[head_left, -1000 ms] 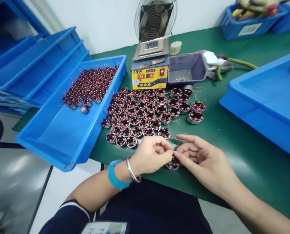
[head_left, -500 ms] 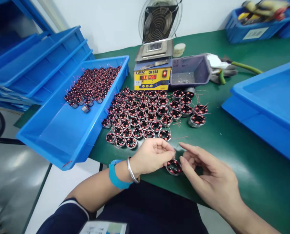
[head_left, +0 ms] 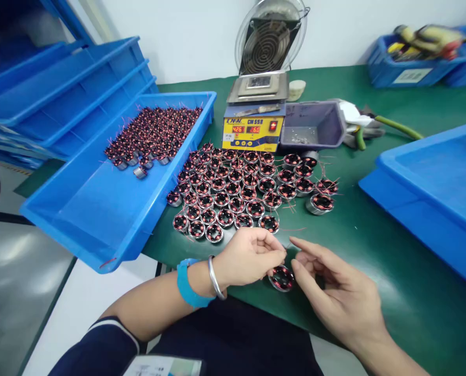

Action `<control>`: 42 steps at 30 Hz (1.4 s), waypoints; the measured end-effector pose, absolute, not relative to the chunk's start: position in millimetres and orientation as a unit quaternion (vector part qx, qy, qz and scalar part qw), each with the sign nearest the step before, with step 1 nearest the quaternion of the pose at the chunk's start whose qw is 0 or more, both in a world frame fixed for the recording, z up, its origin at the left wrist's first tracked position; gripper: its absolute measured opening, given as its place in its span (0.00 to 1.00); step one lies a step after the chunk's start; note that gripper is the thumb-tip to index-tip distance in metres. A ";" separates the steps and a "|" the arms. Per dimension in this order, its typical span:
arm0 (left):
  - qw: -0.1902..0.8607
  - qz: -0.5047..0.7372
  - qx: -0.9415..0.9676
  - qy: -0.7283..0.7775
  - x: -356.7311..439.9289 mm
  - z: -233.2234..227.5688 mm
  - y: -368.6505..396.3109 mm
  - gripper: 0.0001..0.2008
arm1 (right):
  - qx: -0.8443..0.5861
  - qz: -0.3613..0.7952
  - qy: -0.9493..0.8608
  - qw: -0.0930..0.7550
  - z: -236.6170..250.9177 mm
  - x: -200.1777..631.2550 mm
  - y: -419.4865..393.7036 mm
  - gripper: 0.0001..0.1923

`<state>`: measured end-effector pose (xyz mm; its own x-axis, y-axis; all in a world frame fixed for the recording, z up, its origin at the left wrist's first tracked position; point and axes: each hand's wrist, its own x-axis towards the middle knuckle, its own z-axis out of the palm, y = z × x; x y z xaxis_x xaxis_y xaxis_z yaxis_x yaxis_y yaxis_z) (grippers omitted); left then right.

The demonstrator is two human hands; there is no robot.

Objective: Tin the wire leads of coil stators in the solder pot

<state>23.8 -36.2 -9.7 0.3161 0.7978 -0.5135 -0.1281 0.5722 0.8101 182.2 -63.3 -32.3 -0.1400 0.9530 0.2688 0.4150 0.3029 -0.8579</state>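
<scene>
A motor stator [head_left: 282,278], a metal ring with copper windings round a black core, lies on the green table near its front edge. My left hand [head_left: 254,257], wearing a silver bangle and a blue wrist strap, is at its upper left with thumb and forefinger pinched. A thin wire end seems to stick out from those fingertips. To the right of the stator is my right hand [head_left: 337,292], thumb and forefinger apart, with nothing seen between them. Just beyond my hands, several similar stators [head_left: 225,218] stand in close rows, their loose wires sticking out.
At left, a blue tray [head_left: 88,209] holds a heap of stators. A yellow-and-blue solder pot unit [head_left: 252,133] stands behind the rows, beside a grey bin [head_left: 315,125]. Green-handled pliers [head_left: 399,128] lie farther right. Blue trays [head_left: 432,162] occupy the right side.
The whole view has shifted slightly, so the table items appear a little lower and farther right. Both hands keep nearly the same pose around the stator.
</scene>
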 end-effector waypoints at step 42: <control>0.724 0.346 0.379 0.461 23.2 -19.9 -41.5 0.15 | -0.499 0.376 -0.650 0.433 -26.1 198.9 -60.0 0.14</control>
